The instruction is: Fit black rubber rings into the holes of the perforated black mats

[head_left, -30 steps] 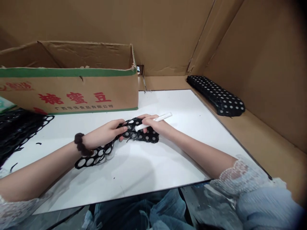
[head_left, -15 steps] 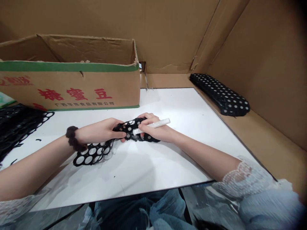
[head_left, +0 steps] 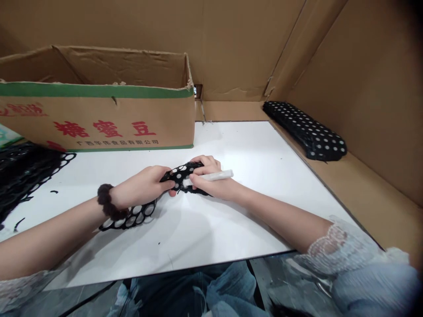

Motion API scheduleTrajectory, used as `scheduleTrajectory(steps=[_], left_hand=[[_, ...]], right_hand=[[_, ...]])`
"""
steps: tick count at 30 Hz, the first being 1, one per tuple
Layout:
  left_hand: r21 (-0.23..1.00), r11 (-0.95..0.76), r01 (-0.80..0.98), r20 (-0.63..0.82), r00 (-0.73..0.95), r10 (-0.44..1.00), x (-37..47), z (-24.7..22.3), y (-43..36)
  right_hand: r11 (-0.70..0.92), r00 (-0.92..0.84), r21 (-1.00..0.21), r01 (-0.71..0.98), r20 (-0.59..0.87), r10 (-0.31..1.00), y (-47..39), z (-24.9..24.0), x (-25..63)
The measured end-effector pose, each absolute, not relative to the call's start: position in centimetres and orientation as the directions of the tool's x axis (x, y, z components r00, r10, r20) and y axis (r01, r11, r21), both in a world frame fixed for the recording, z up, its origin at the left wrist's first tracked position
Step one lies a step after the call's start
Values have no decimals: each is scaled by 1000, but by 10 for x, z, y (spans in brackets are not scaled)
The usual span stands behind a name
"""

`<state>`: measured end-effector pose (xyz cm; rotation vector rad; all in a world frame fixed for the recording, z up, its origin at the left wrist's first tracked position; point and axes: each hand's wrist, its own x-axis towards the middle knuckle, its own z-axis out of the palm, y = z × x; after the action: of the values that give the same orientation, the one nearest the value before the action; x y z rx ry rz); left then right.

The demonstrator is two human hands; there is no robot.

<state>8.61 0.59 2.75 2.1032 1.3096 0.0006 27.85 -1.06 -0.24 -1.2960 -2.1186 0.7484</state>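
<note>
A black strip with round holes [head_left: 181, 175] lies bunched between my two hands over the white board. My left hand [head_left: 150, 185], with a dark fuzzy band at its wrist, pinches the strip's left part between thumb and fingers. Beneath that wrist a looser, holed end [head_left: 132, 219] of black material rests on the board. My right hand [head_left: 211, 178] is closed round a white pen-like tool [head_left: 216, 175], its tip at the strip, while its fingers also press on the strip's right part. The fingertips behind the strip are hidden.
An open cardboard box [head_left: 132, 105] with a green rim stands at the back left. Black holed strips [head_left: 26, 171] are piled at the left. A black dotted bundle [head_left: 307, 130] lies at the back right, beyond the edge of the white board [head_left: 244, 220]. Small black scraps lie about.
The pen-like tool has tilted flatter. My left wrist has shifted slightly right and down, covering more of the loose end, and less of the strip shows beyond my right hand.
</note>
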Motion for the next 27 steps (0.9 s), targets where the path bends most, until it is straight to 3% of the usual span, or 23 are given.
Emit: scheduleTrajectory(steps=[3,7,15,27], left_hand=[[450,-278,849,-305,438,846,90,27,-3],[467,-284,837,-283,446,849,92,28,-9],[602,-193,775,-380,491,784,83,30,-2],[628,-142,765,-425,490,761,83,32,-2]], right_hand=[[451,-376,-623,639,258,890,-15,-10,272],[476,-373,-574,667,296,879,-19,-14,269],[472,-373,-561,680,289,882,-14,-15,270],[468,-372,-578,668,285,883,-14,-14,273]])
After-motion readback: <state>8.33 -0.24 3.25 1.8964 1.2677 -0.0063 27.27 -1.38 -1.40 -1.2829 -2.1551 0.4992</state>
